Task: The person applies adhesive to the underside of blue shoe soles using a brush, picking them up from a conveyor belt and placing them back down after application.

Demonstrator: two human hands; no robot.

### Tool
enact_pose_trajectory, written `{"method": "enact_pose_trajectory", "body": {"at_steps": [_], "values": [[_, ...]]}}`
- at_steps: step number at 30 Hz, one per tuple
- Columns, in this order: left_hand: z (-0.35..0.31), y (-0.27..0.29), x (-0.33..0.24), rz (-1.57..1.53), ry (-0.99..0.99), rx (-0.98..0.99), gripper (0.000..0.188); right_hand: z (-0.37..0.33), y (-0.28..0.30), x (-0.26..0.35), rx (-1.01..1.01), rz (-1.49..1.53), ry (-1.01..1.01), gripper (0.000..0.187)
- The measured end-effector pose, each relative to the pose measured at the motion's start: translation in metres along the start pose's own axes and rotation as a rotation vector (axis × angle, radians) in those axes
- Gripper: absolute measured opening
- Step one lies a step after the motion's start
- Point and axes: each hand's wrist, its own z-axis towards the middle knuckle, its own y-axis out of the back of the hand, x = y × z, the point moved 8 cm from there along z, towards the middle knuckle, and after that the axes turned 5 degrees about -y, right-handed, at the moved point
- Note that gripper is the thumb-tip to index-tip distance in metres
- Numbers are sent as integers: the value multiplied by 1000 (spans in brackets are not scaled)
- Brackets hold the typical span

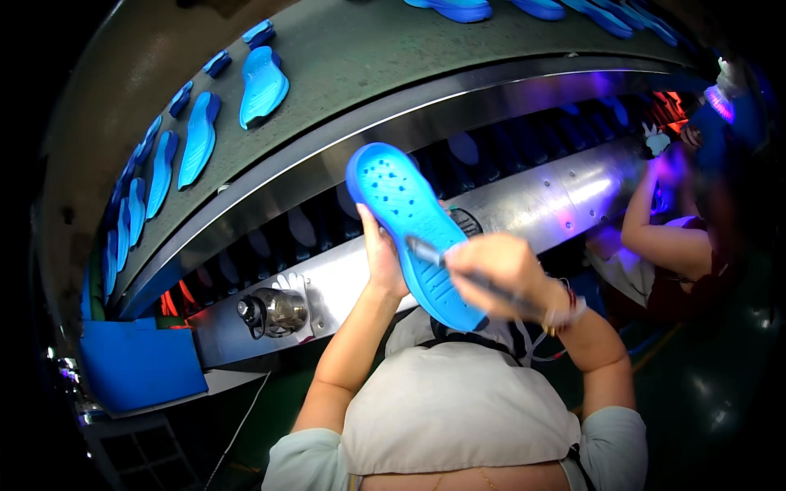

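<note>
A bright blue shoe sole with a raised rim and a patch of small dark holes is tilted up in front of me. My left hand grips it by its left edge, the thumb along the side and the other fingers mostly hidden behind. In my right hand is a slim brush with a dark handle, its tip against the inner face of the sole near the middle. The right hand is blurred by motion, its fingers closed round the handle.
Blue soles lie along a green belt beyond me. A lower line with dark soles runs under it. On the metal ledge stands a dark see-through bottle. A blue box is left; a co-worker's arm is right.
</note>
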Motion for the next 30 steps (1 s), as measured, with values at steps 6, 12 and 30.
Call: {"method": "enact_pose_trajectory", "body": {"at_steps": [6, 12, 30], "values": [[-6, -7, -20, -22, -89, -22, 85, -5, 12, 17, 298, 272, -88, 10], [3, -31, -22, -15, -195, 46, 90, 9, 11, 17, 122, 314, -55, 15], [-17, -90, -27, -6, -296, 202, 70, -20, 2, -45, -152, 1336, -699, 18]]}}
